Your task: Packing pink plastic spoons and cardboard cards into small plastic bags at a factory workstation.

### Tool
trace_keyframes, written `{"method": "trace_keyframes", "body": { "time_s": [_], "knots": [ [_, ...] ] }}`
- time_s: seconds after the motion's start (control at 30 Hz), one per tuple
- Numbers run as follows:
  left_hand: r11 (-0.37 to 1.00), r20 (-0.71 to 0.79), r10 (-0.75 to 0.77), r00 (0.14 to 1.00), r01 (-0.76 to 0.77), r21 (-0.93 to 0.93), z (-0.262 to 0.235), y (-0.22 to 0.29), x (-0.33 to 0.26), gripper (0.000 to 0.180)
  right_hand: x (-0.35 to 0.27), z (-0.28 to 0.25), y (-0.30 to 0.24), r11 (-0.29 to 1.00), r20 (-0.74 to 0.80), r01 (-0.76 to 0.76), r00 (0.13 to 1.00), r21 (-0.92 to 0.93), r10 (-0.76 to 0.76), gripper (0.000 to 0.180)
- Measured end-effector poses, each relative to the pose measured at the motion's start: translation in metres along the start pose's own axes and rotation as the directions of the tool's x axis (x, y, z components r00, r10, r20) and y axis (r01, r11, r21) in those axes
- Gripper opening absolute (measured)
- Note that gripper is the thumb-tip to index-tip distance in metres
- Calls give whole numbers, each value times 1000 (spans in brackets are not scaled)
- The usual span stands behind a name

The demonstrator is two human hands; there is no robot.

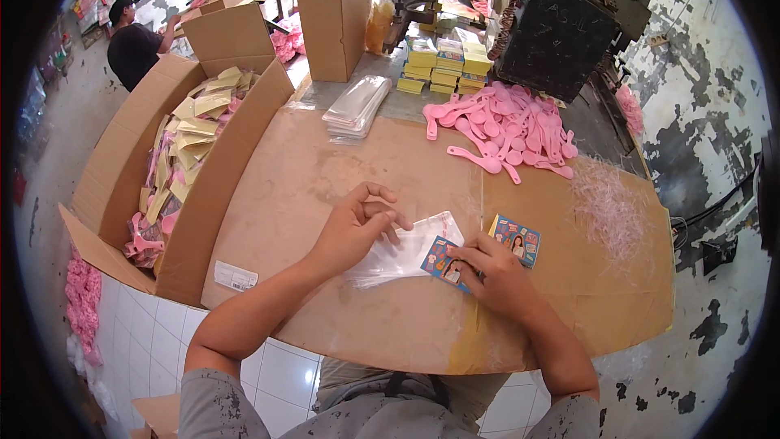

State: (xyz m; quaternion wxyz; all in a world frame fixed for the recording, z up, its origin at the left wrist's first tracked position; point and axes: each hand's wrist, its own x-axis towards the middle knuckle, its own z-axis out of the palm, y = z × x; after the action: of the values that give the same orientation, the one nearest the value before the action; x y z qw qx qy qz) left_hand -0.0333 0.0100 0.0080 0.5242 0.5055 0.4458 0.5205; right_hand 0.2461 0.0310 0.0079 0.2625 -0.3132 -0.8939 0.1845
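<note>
A blue printed card (440, 258) with a small picture of a person is pinched in my right hand (497, 278). Its left part lies over a stack of clear plastic bags (386, 264) on the table in front of me. Just beyond that hand rests a pile of similar blue cards (524, 245) with yellow edges, partly hidden by my fingers. My left hand (357, 226) hovers at the left side of the bags, fingers bent and apart, with nothing visible in it. Whether its fingertips touch the top bag is hard to see.
Pink plastic spoons (504, 130) are heaped at the back right, near clear shredded strips (613, 207). More clear bags (357, 106) and stacked cards (443, 65) lie farther back. An open carton (215, 219) of packed pieces stands left. A black machine (552, 32) is behind; co-workers are beyond.
</note>
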Motion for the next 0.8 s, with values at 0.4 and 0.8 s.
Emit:
{"method": "trace_keyframes", "body": {
  "time_s": [0.4, 0.8],
  "knots": [
    [998, 153, -56, 987, 57, -2, 7, -4, -8, 48, 0, 3, 6, 744, -232, -139, 899, 654, 372, 30],
    [962, 271, -9, 963, -66, 266, 21, 2, -19, 41, 8, -3, -8, 929, -84, -35, 994, 367, 70, 37]
  ]
}}
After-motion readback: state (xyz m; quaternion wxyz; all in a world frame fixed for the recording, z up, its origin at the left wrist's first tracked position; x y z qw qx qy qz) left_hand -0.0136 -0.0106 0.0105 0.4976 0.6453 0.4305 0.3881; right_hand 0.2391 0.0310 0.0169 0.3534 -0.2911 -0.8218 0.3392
